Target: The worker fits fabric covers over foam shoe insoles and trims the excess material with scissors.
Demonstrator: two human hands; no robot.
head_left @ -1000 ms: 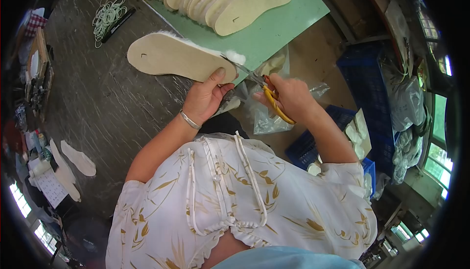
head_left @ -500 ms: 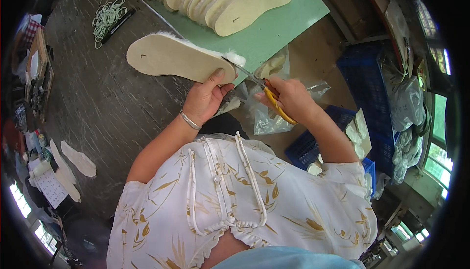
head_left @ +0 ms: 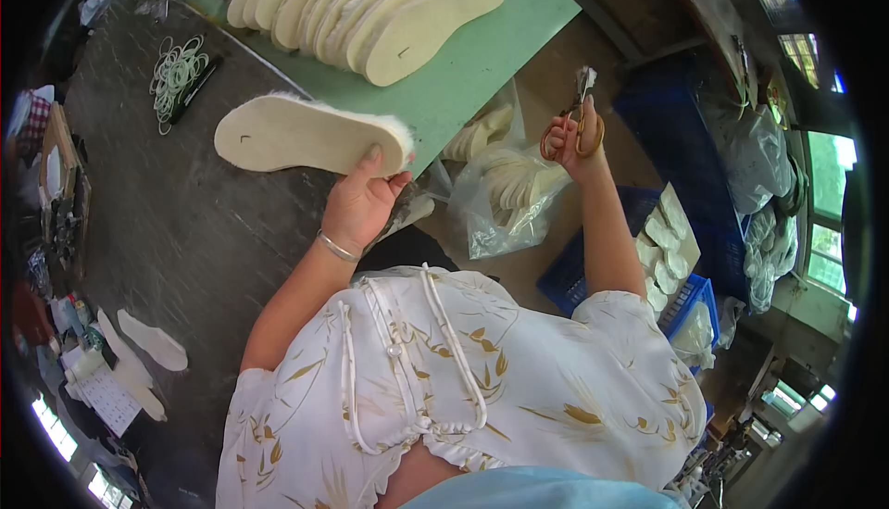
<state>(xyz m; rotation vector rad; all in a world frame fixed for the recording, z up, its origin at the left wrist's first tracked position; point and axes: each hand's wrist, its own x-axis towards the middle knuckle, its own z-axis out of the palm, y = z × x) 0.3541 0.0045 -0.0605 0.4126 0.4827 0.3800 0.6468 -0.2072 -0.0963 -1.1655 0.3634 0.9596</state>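
We seem to be at trimming: our left hand [head_left: 359,201] pinches the insole [head_left: 296,138] at its end, our right hand [head_left: 582,159] holds scissors [head_left: 582,92] well apart; cutting would need them nearer our left fingers [head_left: 369,159].

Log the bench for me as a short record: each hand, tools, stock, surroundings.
Left hand: grips the right end of a fleecy-edged insole, thumb on its tan face
Right hand: holds scissors, apart from the insole
Stock: overlapping row of insoles on a green sheet
Dark tabletop, far left: tangled pale rubber bands beside a black pen
Off the table's right edge: clear plastic bag with pale pieces inside
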